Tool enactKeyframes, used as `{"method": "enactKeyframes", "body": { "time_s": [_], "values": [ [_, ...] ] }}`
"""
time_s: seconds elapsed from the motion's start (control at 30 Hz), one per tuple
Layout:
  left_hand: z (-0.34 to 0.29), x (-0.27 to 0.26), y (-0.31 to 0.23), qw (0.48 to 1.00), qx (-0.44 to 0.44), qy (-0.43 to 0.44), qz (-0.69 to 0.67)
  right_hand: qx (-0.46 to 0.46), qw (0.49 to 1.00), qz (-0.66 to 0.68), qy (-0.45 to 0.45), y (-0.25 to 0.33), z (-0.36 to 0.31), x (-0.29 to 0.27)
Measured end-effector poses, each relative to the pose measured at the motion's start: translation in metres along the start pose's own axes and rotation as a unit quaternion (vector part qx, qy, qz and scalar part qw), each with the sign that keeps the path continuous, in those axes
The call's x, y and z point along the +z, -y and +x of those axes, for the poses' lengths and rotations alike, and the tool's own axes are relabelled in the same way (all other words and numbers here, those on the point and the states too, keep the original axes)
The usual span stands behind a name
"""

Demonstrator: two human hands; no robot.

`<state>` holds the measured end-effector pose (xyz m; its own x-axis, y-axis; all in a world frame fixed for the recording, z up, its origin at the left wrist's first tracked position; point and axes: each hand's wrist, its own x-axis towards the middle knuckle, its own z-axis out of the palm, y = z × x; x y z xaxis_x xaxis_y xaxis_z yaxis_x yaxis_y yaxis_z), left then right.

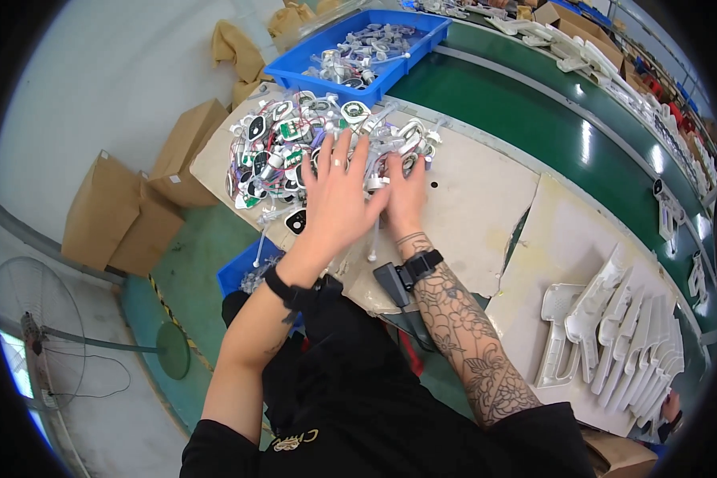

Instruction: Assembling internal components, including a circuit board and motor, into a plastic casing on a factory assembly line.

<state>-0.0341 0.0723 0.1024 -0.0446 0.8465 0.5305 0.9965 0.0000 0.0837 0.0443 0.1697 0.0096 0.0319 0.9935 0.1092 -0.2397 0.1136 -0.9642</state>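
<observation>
L hand is spread open, palm down on the parts pile, just on nr side of blue tray. R hand, also nr side of tray, touches pile's edge, fingers curled; can't tell if gripping.

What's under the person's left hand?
Beyond the fingertips and to the left of the left hand, you can see a messy pile of small parts, some with green boards. Whatever lies right beneath the hand is covered, so I can't tell.
</observation>
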Motion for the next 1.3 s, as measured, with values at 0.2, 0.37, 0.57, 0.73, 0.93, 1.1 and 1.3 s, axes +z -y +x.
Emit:
{"method": "enactKeyframes", "body": {
  "time_s": [0.2, 0.37, 0.57, 0.73, 0.93, 1.1, 1.3],
  "values": [
    [-0.038, 0.011, 0.009, 0.998, -0.049, -0.026, 0.027, -0.027, 0.999, 0.026, 0.013, -0.023, 0.004, 0.018],
    [-0.036, 0.022, 0.025, 0.996, -0.042, -0.073, 0.022, -0.035, 0.997, 0.065, 0.011, -0.021, 0.003, 0.023],
    [-0.040, 0.032, 0.038, 0.996, -0.015, -0.084, 0.025, -0.021, 0.998, -0.002, -0.053, -0.017, -0.009, 0.030],
    [-0.044, 0.034, 0.060, 0.996, 0.008, -0.088, 0.023, 0.000, 0.997, -0.040, -0.058, -0.011, -0.021, 0.046],
    [-0.036, 0.054, 0.073, 0.994, 0.019, -0.101, 0.028, -0.024, 0.997, -0.044, -0.055, -0.023, -0.001, 0.044],
    [-0.040, 0.050, 0.079, 0.998, 0.013, -0.054, 0.033, 0.022, 0.994, -0.061, 0.090, -0.012, 0.001, -0.016],
    [-0.054, 0.023, 0.051, 0.997, 0.041, -0.056, -0.027, -0.019, 0.965, -0.249, 0.079, 0.041, -0.117, -0.187]
  ]
}}
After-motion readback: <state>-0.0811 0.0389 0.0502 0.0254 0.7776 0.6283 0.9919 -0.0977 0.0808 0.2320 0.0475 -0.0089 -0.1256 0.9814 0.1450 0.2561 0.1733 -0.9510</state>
